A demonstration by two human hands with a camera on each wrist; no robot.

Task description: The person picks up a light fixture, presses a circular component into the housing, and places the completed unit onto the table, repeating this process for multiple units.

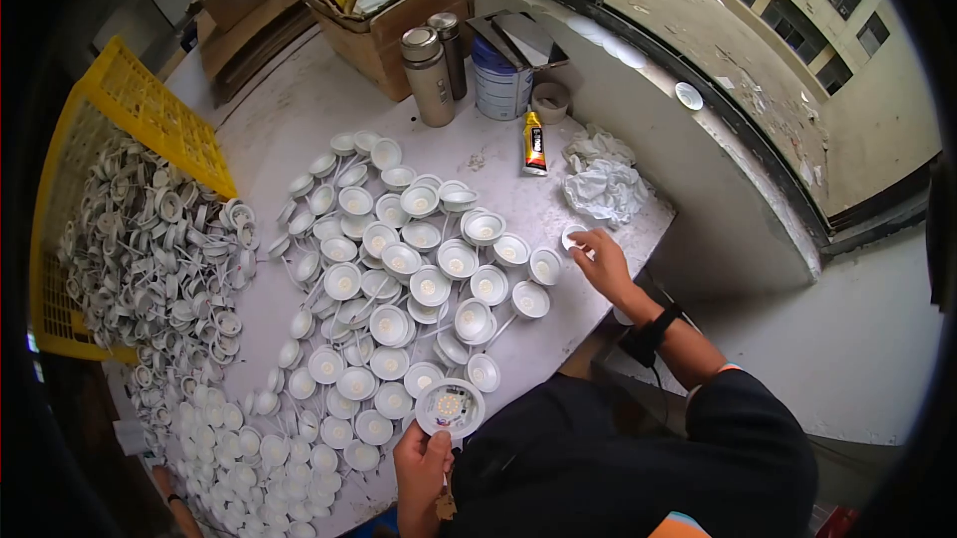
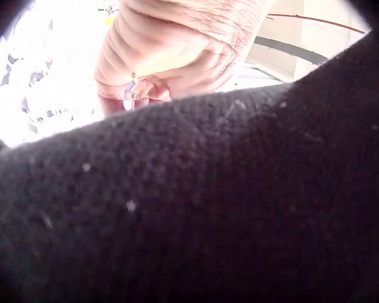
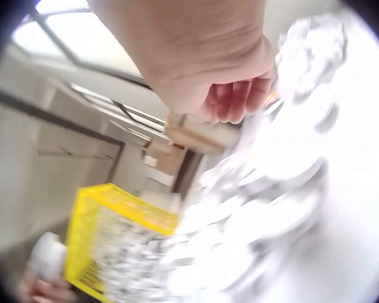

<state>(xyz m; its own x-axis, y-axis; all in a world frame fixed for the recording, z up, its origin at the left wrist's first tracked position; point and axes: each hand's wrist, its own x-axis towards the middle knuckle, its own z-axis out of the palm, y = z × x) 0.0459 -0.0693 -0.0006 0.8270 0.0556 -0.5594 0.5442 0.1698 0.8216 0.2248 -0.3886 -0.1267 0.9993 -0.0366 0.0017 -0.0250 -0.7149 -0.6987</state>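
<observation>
My left hand (image 1: 421, 473) grips a round white lamp (image 1: 451, 408) by its rim, with the yellow-dotted board facing up. In the left wrist view a dark sleeve (image 2: 196, 202) hides most of that hand (image 2: 177, 47). The lamp's white back (image 3: 48, 255) shows at the lower left of the right wrist view. Near the table's right edge, my right hand (image 1: 606, 267) has its fingertips on a small white cup-shaped piece (image 1: 571, 235) and seems to pinch it. Its fingers look curled in the right wrist view (image 3: 230, 95), where the piece is hidden.
Many white lamps (image 1: 430, 286) cover the table (image 1: 269, 129). A yellow crate (image 1: 214, 164) of similar lamps stands left. Toward the back are a cardboard box (image 1: 374, 49), a flask (image 1: 429, 79), a tin (image 1: 500, 84), a yellow tube (image 1: 534, 146) and crumpled paper (image 1: 606, 191). Another person's forearm (image 1: 179, 510) shows lower left.
</observation>
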